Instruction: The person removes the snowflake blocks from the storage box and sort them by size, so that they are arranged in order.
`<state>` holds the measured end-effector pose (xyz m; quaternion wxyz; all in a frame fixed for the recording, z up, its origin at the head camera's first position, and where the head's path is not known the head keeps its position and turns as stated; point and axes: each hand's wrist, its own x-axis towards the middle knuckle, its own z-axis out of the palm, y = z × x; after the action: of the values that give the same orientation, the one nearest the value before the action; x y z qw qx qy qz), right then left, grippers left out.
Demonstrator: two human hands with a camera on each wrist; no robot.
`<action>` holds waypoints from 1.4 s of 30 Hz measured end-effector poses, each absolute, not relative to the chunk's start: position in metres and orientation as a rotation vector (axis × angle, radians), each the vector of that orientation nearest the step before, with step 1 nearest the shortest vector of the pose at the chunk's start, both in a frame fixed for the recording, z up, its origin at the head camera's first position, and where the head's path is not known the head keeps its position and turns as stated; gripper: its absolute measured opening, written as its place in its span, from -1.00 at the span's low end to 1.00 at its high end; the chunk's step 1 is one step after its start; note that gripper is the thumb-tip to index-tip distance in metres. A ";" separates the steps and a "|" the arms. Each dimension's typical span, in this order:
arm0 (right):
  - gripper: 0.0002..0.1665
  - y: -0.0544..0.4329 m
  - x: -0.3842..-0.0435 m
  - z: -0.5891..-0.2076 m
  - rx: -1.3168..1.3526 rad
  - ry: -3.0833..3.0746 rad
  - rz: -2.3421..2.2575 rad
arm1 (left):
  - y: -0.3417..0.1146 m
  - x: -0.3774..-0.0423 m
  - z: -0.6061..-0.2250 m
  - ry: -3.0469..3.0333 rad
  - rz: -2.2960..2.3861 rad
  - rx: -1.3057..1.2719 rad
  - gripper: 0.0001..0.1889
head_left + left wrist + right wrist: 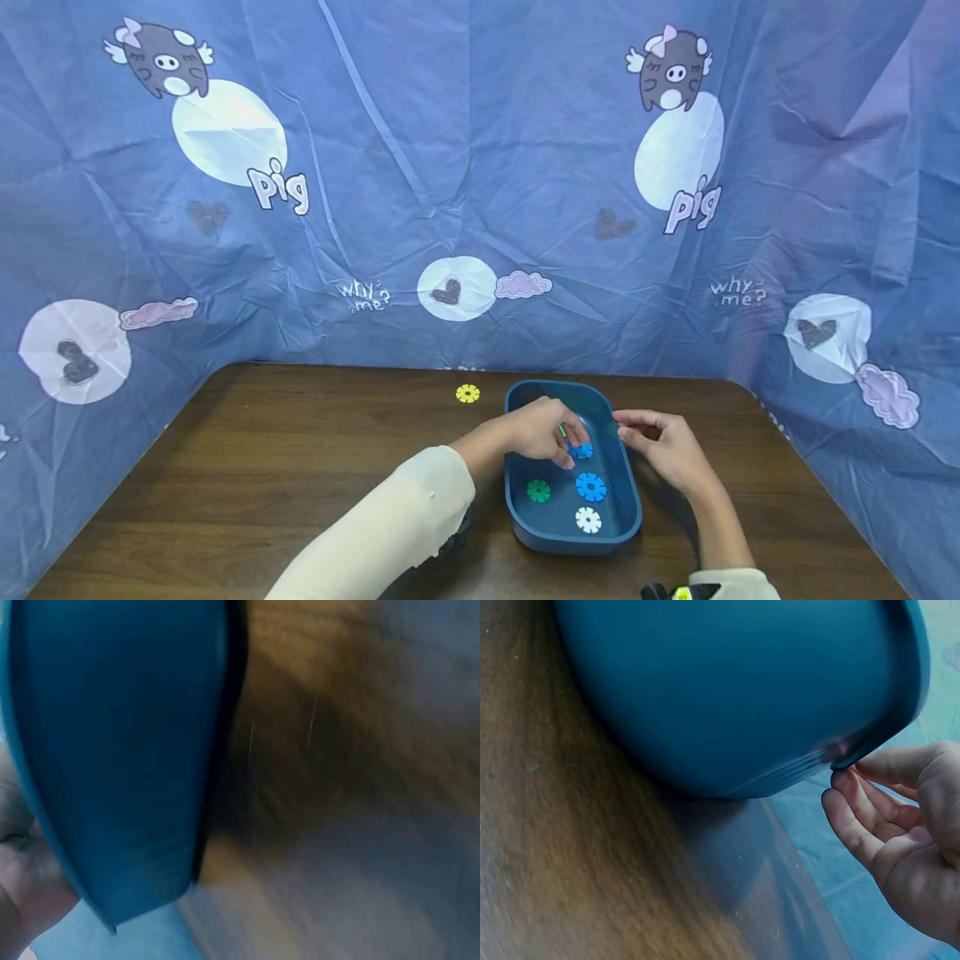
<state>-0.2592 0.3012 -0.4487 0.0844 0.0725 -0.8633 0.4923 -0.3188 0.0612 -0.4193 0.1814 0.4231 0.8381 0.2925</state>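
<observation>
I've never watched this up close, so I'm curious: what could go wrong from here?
The right hand pinches the rim of the tray, so an uneven pull might shift or tip it. The left hand is inside, over a blue piece; it could knock that or the green piece aside. The yellow piece lies outside, near the far edge of the table, and might be nudged off.

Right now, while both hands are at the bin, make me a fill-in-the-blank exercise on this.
The hand reaching into the bin is the ____ hand.
Just left of the fully visible blue disc lies a ____ one.
The bin's nearest disc is ____.
The lone disc on the table is ____.

Missing words: left, green, white, yellow.
</observation>
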 end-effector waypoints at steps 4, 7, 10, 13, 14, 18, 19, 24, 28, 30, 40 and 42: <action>-0.70 0.302 -0.260 -0.450 0.250 -2.554 1.465 | 0.071 -0.314 -0.425 2.327 0.820 1.184 -0.63; -0.71 0.302 -0.260 -0.449 0.248 -2.559 1.459 | 0.078 -0.311 -0.429 2.309 0.800 1.177 -0.63; -0.70 0.302 -0.260 -0.448 0.249 -2.572 1.447 | 0.082 -0.310 -0.433 2.297 0.785 1.164 -0.63; -0.70 0.302 -0.259 -0.446 0.252 -2.572 1.438 | 0.086 -0.309 -0.436 2.298 0.774 1.142 -0.61; -0.69 0.302 -0.259 -0.446 0.253 -2.574 1.431 | 0.086 -0.309 -0.437 2.295 0.778 1.141 -0.61; -0.70 0.302 -0.258 -0.445 0.242 -2.580 1.429 | 0.090 -0.307 -0.439 2.291 0.748 1.147 -0.59; -0.70 0.302 -0.258 -0.445 0.232 -2.581 1.433 | 0.090 -0.306 -0.439 2.296 0.740 1.151 -0.60; -0.70 0.302 -0.259 -0.446 0.227 -2.593 1.426 | 0.093 -0.302 -0.437 2.333 0.692 1.122 -0.65; -0.70 0.303 -0.260 -0.447 0.221 -2.602 1.429 | 0.092 -0.300 -0.436 2.332 0.693 1.115 -0.71; -0.71 0.303 -0.260 -0.448 0.222 -2.602 1.431 | 0.091 -0.302 -0.437 2.330 0.703 1.134 -0.74; -0.70 0.302 -0.261 -0.450 0.238 -2.575 1.460 | 0.078 -0.315 -0.424 2.281 0.825 1.204 -0.87; -0.70 0.301 -0.261 -0.450 0.230 -2.577 1.464 | 0.073 -0.318 -0.418 2.284 0.865 1.177 -0.87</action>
<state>-0.2610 0.3015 -0.4503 0.0843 0.0772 -0.8638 0.4907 -0.3178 0.0731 -0.4184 0.2136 0.4240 0.8231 0.3116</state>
